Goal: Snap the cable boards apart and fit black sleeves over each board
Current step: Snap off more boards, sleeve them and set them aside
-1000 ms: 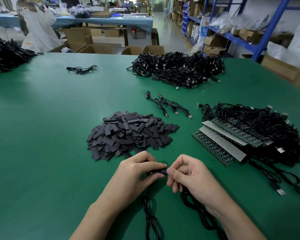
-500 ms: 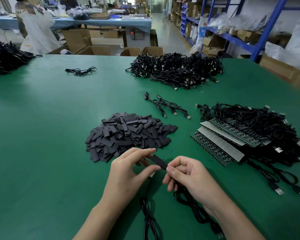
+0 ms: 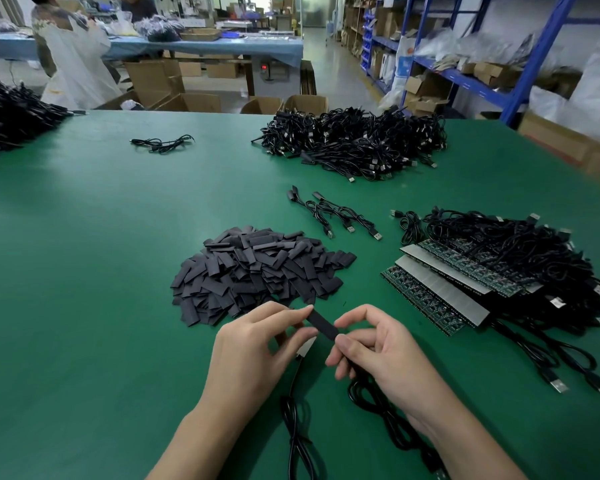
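One flat black tube sleeve, pinched at its ends by my left hand and right hand. Two thin black cables trail back under my wrists. One heap of loose sleeves sits just beyond my left hand, and three more coiled cables lie further ahead.
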Tool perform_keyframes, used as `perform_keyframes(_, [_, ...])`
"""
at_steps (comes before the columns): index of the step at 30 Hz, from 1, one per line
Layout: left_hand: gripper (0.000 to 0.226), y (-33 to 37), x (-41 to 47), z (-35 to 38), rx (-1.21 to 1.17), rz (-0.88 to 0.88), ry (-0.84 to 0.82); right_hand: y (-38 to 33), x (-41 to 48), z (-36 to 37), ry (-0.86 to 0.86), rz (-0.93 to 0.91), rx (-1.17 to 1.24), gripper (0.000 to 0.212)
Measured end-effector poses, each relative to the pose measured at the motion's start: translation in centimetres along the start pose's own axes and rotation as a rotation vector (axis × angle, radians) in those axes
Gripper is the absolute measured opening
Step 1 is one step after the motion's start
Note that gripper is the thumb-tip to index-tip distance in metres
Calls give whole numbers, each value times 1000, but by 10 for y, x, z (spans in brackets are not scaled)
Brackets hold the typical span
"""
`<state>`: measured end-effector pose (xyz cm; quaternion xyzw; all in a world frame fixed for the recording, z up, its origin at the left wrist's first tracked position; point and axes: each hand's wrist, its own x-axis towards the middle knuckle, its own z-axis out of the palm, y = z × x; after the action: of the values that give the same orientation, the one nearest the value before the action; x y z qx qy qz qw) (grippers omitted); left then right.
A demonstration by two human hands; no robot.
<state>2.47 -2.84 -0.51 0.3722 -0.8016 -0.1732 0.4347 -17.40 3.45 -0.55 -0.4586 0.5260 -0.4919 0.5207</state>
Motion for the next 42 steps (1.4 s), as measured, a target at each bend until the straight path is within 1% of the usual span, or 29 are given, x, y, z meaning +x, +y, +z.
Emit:
perform_keyframes(6, [31,-1,1,-1,28,7,-13,0,0,0,1,2,-11,16])
perform_keyframes(8, [30,1,1,-1,-17,-43,-8,0,0,1,13,-4,-6,15])
perform_keyframes(10, [24,5,1,1,-175,-159,-4,-1,0,0,19,-14,-1,14])
perform_keyframes(12, [16,10,0,4,-390,-318,-13,-2,0,0,8,-28,-13,14])
perform_keyframes(14, [10,12,1,7,-591,-443,-27,-2,0,0,-10,-35,-48,19])
perform_keyframes(16, [14,14,3,7,-727,-513,-20,-4,-1,-2,-10,-31,-129,31])
perform_keyframes(18, [13,14,6,4,-817,-565,27,-7,-2,-8,34,-29,-255,43])
perform_keyframes(20, [18,12,9,-1,-869,-609,102,-9,-3,-15,71,-69,-429,47])
perform_keyframes(21, [19,11,9,-3,-887,-627,135,-9,-4,-16,71,-91,-521,45])
perform_keyframes(23, [19,7,10,-4,-932,-652,178,-8,-6,-14,39,-110,-666,31])
perform_keyframes(25, [17,7,10,-4,-954,-656,190,-5,-6,-10,29,-121,-735,16])
perform_keyframes(27, [12,5,10,-3,-902,-635,167,-4,-6,-9,62,-120,-727,10])
perform_keyframes(28, [10,4,10,-3,-833,-616,146,-4,-5,-10,95,-106,-685,9])
perform_keyframes(29, [11,2,10,-3,-732,-590,118,-5,-4,-11,127,-87,-617,8])
perform_keyframes(31, [13,-1,8,-3,-446,-507,53,-6,-2,-15,193,-71,-490,10])
perform_keyframes(32, [17,-1,6,-4,-275,-440,5,-6,-1,-16,232,-80,-457,11])
perform_keyframes(34, [34,0,3,-4,34,-321,-146,-8,2,-16,298,-98,-419,12])
perform_keyframes(36, [47,2,2,-4,212,-271,-292,-13,9,-15,347,-107,-421,14])
perform_keyframes(38, [48,2,1,-4,240,-253,-373,-22,20,-15,375,-126,-491,16])
perform_keyframes(42, [32,5,0,-1,172,-207,-407,-62,70,-20,440,-184,-623,11])
